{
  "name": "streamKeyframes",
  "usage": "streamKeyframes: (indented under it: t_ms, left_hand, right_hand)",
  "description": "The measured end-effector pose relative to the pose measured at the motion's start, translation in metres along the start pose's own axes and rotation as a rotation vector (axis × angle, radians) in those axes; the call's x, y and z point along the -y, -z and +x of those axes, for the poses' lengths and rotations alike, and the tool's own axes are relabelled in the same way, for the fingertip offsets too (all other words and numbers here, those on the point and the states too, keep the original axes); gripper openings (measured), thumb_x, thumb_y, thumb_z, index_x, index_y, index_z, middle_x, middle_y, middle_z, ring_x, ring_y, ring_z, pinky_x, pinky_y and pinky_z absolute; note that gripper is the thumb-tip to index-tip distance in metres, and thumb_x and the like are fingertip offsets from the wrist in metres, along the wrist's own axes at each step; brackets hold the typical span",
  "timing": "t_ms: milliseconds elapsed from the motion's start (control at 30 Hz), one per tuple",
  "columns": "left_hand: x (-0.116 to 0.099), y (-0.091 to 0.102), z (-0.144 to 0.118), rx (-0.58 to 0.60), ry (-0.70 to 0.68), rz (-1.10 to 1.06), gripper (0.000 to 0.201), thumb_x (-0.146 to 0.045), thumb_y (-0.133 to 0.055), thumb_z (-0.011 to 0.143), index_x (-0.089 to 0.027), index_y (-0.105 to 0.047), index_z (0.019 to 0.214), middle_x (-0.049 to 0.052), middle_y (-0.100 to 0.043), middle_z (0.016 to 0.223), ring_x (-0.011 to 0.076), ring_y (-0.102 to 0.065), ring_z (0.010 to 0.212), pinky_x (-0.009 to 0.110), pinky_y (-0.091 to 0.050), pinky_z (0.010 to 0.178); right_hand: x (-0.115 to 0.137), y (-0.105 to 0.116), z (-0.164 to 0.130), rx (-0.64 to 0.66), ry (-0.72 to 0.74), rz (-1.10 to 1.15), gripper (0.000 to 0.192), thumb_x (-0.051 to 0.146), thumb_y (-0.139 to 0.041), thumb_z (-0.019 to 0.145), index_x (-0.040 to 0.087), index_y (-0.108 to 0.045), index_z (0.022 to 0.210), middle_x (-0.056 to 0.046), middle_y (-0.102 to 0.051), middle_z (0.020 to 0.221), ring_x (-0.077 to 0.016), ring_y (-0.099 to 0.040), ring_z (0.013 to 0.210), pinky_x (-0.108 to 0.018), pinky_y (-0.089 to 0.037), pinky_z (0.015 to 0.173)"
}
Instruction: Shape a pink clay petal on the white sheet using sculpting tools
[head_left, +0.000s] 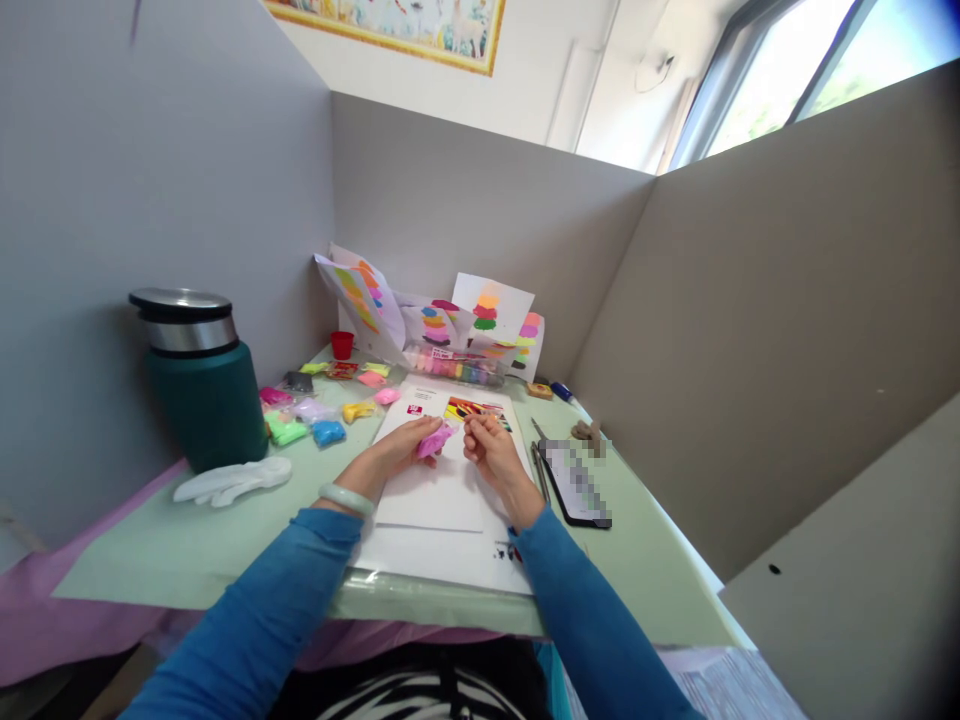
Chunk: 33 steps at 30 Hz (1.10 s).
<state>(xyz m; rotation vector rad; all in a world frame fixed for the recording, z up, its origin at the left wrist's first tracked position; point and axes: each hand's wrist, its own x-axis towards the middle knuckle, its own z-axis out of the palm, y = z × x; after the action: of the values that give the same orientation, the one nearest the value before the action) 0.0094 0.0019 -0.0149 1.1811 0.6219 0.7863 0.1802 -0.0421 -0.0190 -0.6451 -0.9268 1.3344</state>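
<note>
Clay [436,440], pink and soft, sits pinched in my left hand [405,443]; right hand [489,450], at 3 o'clock, looks loosely curled, empty. I'd grip it gently mid-lump.

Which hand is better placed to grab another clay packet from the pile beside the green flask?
Left, probably. The left hand sits nearer the clay packets, though it holds the pink clay piece. The right hand lies farther, on the white paper.
</note>
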Motion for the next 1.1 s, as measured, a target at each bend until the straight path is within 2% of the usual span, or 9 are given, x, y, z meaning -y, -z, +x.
streamKeyframes:
  t_ms: [167, 333, 633, 867, 1100]
  left_hand:
    - [-0.0013, -0.0007, -0.0003, 0.003, 0.006, -0.023, 0.033, -0.043, -0.069, 0.075, -0.013, -0.061, 0.088, 0.001, -0.058, 0.071, 0.0122, -0.055, 0.062, 0.024, -0.046, 0.051]
    - [0.0007, 0.0004, 0.0003, 0.018, -0.012, -0.027, 0.035, -0.044, -0.070, 0.074, -0.013, -0.060, 0.085, 0.001, -0.057, 0.071, 0.0120, -0.054, 0.064, 0.024, -0.046, 0.053]
    - [0.0010, 0.0006, 0.0009, 0.023, -0.015, -0.031, 0.035, -0.044, -0.071, 0.073, -0.013, -0.060, 0.085, 0.001, -0.057, 0.070, 0.0124, -0.054, 0.064, 0.025, -0.046, 0.053]
    - [0.0009, 0.0002, 0.0012, 0.015, -0.017, -0.032, 0.034, -0.043, -0.071, 0.073, -0.013, -0.060, 0.084, 0.002, -0.056, 0.070, 0.0124, -0.054, 0.063, 0.025, -0.046, 0.053]
    - [0.0022, 0.0013, 0.0016, 0.031, -0.025, -0.016, 0.035, -0.044, -0.070, 0.074, -0.012, -0.061, 0.085, 0.002, -0.057, 0.072, 0.0129, -0.054, 0.065, 0.025, -0.046, 0.055]
  right_hand:
    - [0.0025, 0.0017, -0.0003, 0.017, -0.037, 0.133, 0.015, 0.019, -0.068, 0.072, 0.018, -0.061, 0.085, 0.001, -0.055, 0.073, -0.0076, -0.047, 0.058, -0.017, -0.032, 0.042]
    - [0.0052, 0.0034, 0.0012, 0.015, -0.098, 0.236, 0.009, 0.015, -0.060, 0.076, 0.018, -0.057, 0.084, 0.003, -0.049, 0.066, -0.0071, -0.041, 0.052, -0.017, -0.030, 0.041]
    - [0.0051, 0.0013, 0.0005, -0.036, -0.060, 0.211, 0.011, 0.010, -0.058, 0.076, 0.018, -0.055, 0.082, 0.002, -0.054, 0.070, -0.0075, -0.046, 0.054, -0.016, -0.033, 0.042]
    - [0.0046, 0.0035, 0.0013, 0.025, -0.089, 0.285, 0.004, 0.016, -0.057, 0.080, 0.017, -0.057, 0.084, 0.003, -0.048, 0.064, -0.0066, -0.040, 0.049, -0.017, -0.031, 0.040]
    - [0.0059, 0.0040, 0.0006, -0.001, -0.071, 0.228, 0.013, 0.008, -0.056, 0.075, 0.018, -0.054, 0.083, 0.001, -0.055, 0.071, -0.0086, -0.049, 0.057, -0.018, -0.036, 0.044]
